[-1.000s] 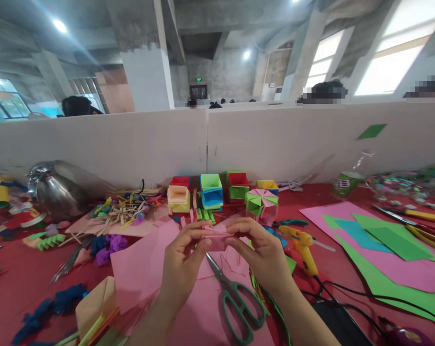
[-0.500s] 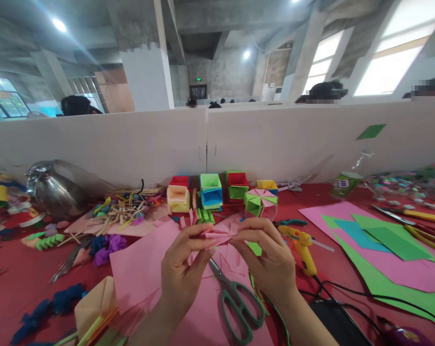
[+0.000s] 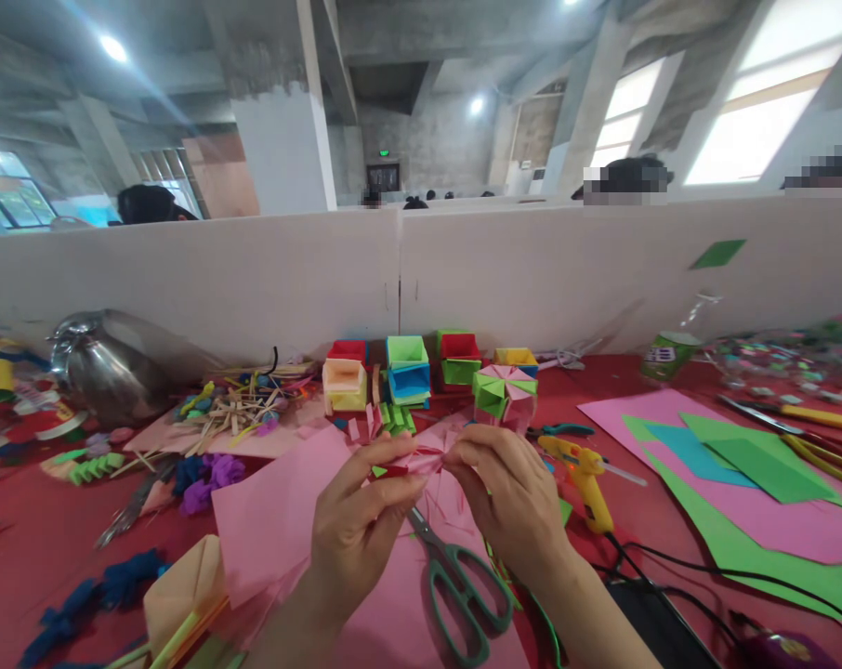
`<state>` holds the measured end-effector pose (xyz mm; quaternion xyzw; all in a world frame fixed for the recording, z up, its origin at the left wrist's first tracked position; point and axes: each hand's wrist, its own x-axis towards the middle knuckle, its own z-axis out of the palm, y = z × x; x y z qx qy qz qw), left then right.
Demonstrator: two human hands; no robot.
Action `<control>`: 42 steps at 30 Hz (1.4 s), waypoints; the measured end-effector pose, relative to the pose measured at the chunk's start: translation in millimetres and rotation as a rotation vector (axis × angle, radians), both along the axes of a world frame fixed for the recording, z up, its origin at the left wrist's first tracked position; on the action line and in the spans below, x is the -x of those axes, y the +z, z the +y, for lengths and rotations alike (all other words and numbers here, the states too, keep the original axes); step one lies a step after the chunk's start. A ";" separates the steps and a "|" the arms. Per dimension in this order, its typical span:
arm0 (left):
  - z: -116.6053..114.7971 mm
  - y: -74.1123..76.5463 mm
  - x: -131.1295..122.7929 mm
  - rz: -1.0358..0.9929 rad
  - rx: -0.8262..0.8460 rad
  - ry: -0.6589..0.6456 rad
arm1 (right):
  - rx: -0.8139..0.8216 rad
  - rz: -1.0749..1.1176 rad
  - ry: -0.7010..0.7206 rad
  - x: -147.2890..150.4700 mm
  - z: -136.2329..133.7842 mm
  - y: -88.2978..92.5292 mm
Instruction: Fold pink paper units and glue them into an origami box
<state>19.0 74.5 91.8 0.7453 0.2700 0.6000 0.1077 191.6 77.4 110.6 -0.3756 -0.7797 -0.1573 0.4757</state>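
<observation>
Two hands, one small folded pink paper piece (image 3: 421,458): left hand (image 3: 355,530) and right hand (image 3: 515,502) each pinch an end w/ thumb & fingertips, the piece held between them above the pink sheet (image 3: 274,530). One pair of green-handled scissors (image 3: 455,581) lies just below; one yellow glue gun (image 3: 585,478) to the right. Approx. six coloured paper boxes (image 3: 407,367) line the partition.

Your left hand (image 3: 355,530): raised, fingers pinched shut.
Your right hand (image 3: 515,502): raised opposite, fingertips pinched, nearly touching.
</observation>
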 end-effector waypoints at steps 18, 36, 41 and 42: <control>-2.7 3.8 -5.3 -0.386 0.520 -0.227 | 0.605 0.476 0.307 -1.5 -6.8 13.2; -4.0 1.9 -9.9 -0.434 0.561 0.011 | 0.824 0.626 0.295 0.9 -10.8 13.4; -5.0 -1.3 -11.1 -0.459 0.591 -0.015 | 0.797 0.611 0.283 1.0 -11.8 14.2; -5.2 -0.7 -11.0 -0.435 0.586 -0.018 | 0.788 0.612 0.278 1.1 -12.2 14.1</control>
